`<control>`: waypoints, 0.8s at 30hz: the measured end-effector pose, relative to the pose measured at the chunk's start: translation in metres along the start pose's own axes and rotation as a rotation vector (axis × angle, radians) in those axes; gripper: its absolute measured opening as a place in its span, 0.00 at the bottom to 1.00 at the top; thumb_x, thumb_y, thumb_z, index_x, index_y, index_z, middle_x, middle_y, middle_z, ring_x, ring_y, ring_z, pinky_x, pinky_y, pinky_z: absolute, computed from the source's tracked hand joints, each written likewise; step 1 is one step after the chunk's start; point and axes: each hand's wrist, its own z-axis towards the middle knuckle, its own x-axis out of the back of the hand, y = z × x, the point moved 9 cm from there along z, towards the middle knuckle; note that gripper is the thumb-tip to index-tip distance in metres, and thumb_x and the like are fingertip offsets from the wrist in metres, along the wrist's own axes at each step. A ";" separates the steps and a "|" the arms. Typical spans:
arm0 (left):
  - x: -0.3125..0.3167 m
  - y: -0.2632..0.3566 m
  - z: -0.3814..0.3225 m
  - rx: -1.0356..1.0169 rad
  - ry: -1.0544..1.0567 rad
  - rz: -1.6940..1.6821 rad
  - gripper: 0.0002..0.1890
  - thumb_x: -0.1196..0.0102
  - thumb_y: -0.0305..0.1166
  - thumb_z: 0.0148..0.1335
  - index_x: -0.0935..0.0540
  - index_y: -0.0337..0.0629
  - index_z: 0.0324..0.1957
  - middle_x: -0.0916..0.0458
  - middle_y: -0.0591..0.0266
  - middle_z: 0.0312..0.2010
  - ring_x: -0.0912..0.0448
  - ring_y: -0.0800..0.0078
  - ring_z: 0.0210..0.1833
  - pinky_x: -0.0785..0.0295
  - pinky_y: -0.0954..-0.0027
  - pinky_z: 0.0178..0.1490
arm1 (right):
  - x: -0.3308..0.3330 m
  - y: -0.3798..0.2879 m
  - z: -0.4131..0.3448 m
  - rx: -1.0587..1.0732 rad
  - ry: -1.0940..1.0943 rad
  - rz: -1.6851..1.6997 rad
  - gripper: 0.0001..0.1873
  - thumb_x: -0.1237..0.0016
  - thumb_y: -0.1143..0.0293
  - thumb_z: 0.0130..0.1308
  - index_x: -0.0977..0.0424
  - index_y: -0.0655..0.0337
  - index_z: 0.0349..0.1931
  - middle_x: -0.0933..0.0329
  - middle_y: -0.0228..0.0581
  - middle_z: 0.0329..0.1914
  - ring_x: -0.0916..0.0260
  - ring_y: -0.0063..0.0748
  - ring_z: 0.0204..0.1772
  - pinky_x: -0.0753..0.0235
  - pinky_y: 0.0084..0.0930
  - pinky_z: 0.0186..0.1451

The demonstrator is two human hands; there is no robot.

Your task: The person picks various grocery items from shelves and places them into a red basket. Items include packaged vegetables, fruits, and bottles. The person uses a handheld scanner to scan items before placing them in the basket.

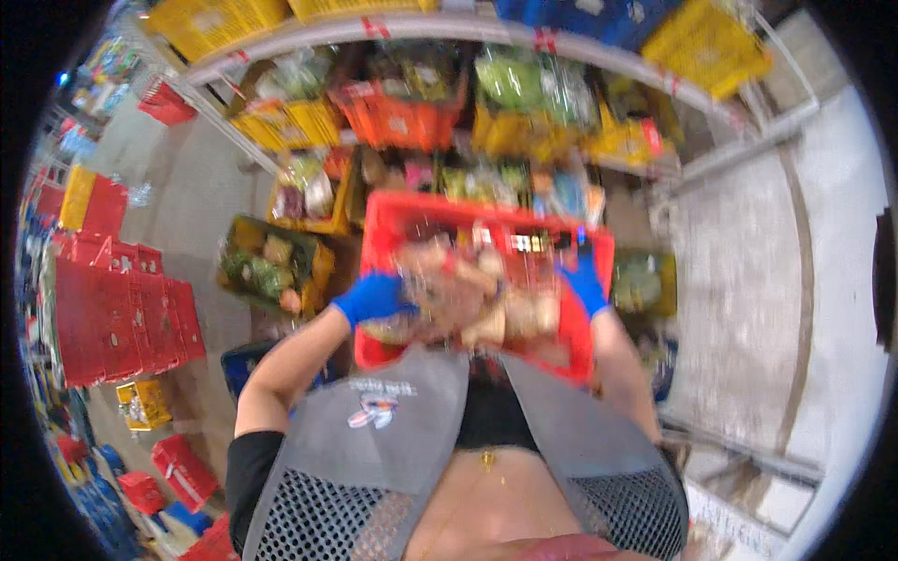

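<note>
Directly before me is a red plastic crate [484, 205] containing clear-bagged goods [449, 287], pinkish-brown and pale; motion blur hides exactly what they are. My left hand [377, 300], in a blue glove, reaches over the crate's left side, its fingers at the bags. Blur leaves its grip unclear. Inside the right wall is my right hand [584, 280], also blue-gloved, with thumb and fingers apart and nothing visible between them. Near its fingertips, a bagged item with shiny dark and light patches [530, 242] lies along the crate's far side.
Beyond stands a white-framed rack [449, 29] with yellow crates [287, 125] and an orange crate [400, 119] of bagged greens. A dark green crate of vegetables [263, 263] sits at left. Stacked red crates [126, 322] rise farther left. Concrete floor [744, 280] extends at right.
</note>
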 end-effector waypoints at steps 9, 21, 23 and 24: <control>0.031 -0.031 -0.080 0.203 0.410 -1.250 0.24 0.33 0.40 0.61 0.19 0.34 0.54 0.14 0.55 0.45 0.16 0.67 0.45 0.23 0.64 0.53 | -0.091 0.064 -0.029 -0.255 0.092 0.909 0.43 0.37 0.76 0.55 0.44 0.51 0.70 0.37 0.44 0.70 0.35 0.41 0.68 0.30 0.46 0.67; 0.030 0.018 -0.068 0.189 0.383 -1.737 0.21 0.38 0.33 0.66 0.22 0.35 0.58 0.17 0.61 0.50 0.18 0.73 0.48 0.22 0.67 0.54 | -0.034 -0.037 -0.104 -0.052 0.328 0.340 0.40 0.37 0.68 0.57 0.42 0.64 0.68 0.26 0.48 0.56 0.25 0.42 0.55 0.23 0.37 0.57; 0.038 0.030 -0.055 0.154 0.361 -1.682 0.20 0.39 0.32 0.66 0.22 0.34 0.58 0.17 0.60 0.50 0.18 0.73 0.49 0.22 0.67 0.54 | -0.028 -0.022 -0.123 -0.248 0.280 0.652 0.41 0.37 0.72 0.57 0.44 0.63 0.70 0.27 0.46 0.57 0.26 0.39 0.56 0.23 0.36 0.56; 0.040 0.036 -0.049 0.151 0.349 -1.664 0.20 0.39 0.32 0.67 0.23 0.34 0.58 0.17 0.60 0.50 0.18 0.72 0.49 0.22 0.67 0.54 | -0.012 -0.024 -0.134 -0.223 0.328 0.480 0.44 0.37 0.76 0.55 0.45 0.61 0.72 0.28 0.43 0.59 0.27 0.35 0.55 0.22 0.32 0.55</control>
